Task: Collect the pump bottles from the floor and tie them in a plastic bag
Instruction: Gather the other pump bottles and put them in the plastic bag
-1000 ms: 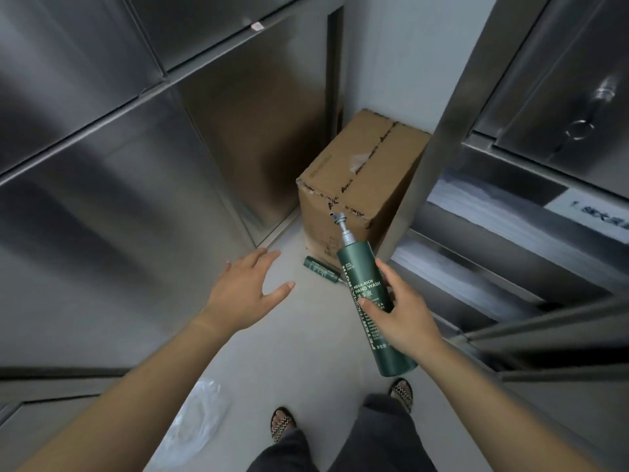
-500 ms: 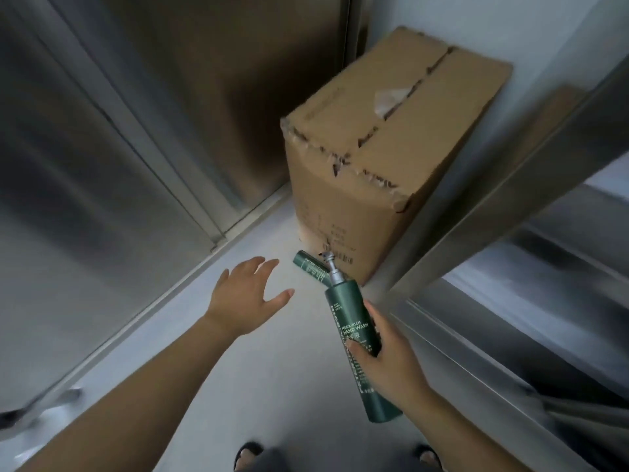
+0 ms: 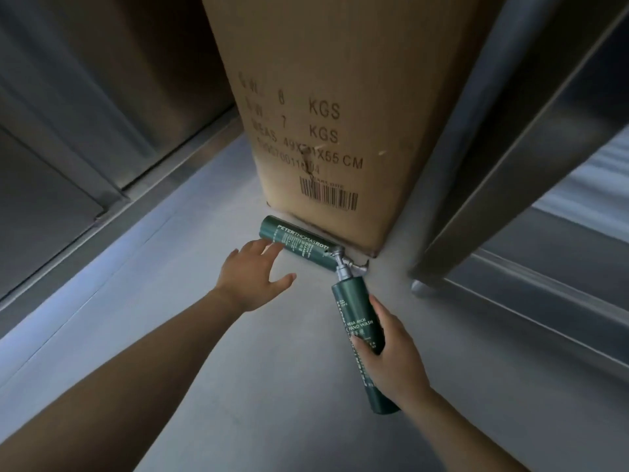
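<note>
One green pump bottle (image 3: 296, 245) lies on its side on the grey floor (image 3: 238, 369), tight against the foot of a cardboard box (image 3: 323, 97). The left hand (image 3: 253, 275) is beside it, fingers spread and relaxed, the tips at the bottle's near side; contact cannot be confirmed. The right hand (image 3: 391, 356) is wrapped round a second bottle (image 3: 350, 301), its pump end pointing at the box. Steel cabinet doors (image 3: 85, 131) stand to the left.
</note>
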The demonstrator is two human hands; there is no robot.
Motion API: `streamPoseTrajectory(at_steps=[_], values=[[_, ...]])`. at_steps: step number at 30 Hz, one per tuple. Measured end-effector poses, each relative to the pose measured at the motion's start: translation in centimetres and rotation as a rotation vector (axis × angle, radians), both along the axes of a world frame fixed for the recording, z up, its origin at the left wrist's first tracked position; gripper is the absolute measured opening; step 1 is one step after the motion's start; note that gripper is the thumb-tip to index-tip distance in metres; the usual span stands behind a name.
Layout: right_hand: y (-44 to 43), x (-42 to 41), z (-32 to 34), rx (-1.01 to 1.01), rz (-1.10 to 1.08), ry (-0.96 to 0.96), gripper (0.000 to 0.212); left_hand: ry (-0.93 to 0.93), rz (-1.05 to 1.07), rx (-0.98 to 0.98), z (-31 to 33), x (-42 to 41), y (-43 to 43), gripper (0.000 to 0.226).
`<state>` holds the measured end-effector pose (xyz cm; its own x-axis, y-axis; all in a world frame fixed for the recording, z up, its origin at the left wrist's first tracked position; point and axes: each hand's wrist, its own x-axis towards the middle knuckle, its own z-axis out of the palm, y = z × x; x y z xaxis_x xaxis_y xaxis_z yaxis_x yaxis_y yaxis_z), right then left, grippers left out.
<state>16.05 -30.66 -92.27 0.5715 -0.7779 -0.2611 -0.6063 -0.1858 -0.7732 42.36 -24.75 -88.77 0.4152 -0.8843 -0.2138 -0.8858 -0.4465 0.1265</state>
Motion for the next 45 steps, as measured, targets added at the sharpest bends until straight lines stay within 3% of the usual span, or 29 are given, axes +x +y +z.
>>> streamPoseTrajectory(at_steps=[6,11,16,26,29,34,45], values=[[-0.2,-1.9,-4.1,-0.029,-0.087,0.114,0.072,-0.024,-0.143,-0.05,-5.0,0.8,-1.1,0.064],[-0.2,-1.9,-4.4,-0.01,-0.152,0.082,0.072,-0.023,-0.205,-0.109,-6.2,1.1,-4.4,0.065],[0.5,-3.5,-4.6,-0.018,-0.171,0.085,0.072,-0.013,-0.302,-0.021,-8.0,0.7,-7.1,0.069],[0.9,-5.1,-4.7,-0.026,-0.18,0.092,0.072,-0.116,-0.303,-0.048,-9.0,0.6,-3.6,0.07],[1.0,-5.1,-4.3,-0.026,-0.177,0.084,0.072,-0.086,-0.279,-0.087,-8.6,1.2,-4.1,0.069],[1.2,-5.8,-4.0,-0.03,-0.192,0.077,0.071,0.004,-0.275,0.035,-8.7,1.0,-6.1,0.076],[1.9,-5.8,-3.7,-0.013,-0.165,0.049,0.072,0.035,-0.217,-0.179,-8.5,1.5,-4.8,0.068]])
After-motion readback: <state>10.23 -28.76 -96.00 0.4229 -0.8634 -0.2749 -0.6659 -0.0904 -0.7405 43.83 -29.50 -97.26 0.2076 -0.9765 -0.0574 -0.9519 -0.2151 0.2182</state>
